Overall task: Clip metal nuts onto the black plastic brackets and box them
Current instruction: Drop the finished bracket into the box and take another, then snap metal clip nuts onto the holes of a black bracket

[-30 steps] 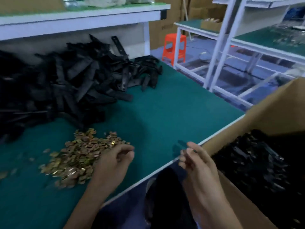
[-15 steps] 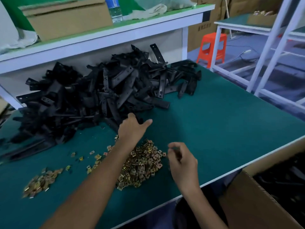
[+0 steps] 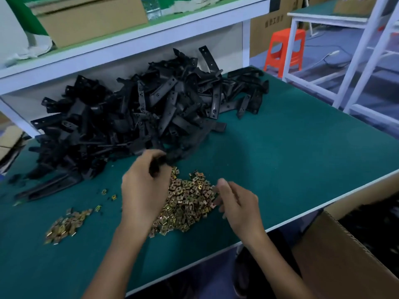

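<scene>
Left hand (image 3: 143, 190) fingers clamp a long black plastic bracket (image 3: 172, 157); right hand (image 3: 237, 203) fingers pinch together at the heap of brass-coloured square metal nuts (image 3: 187, 203).

On the green bench (image 3: 291, 147) a heap of black brackets (image 3: 140, 113) lies against the back, with a pile of brass nuts (image 3: 187, 203) in front. The left hand (image 3: 142, 188) curls around a blurred bracket (image 3: 172, 156) at the heap's edge; the right hand (image 3: 237, 203) pinches at the nuts. A cardboard box (image 3: 345, 255) stands lower right.
</scene>
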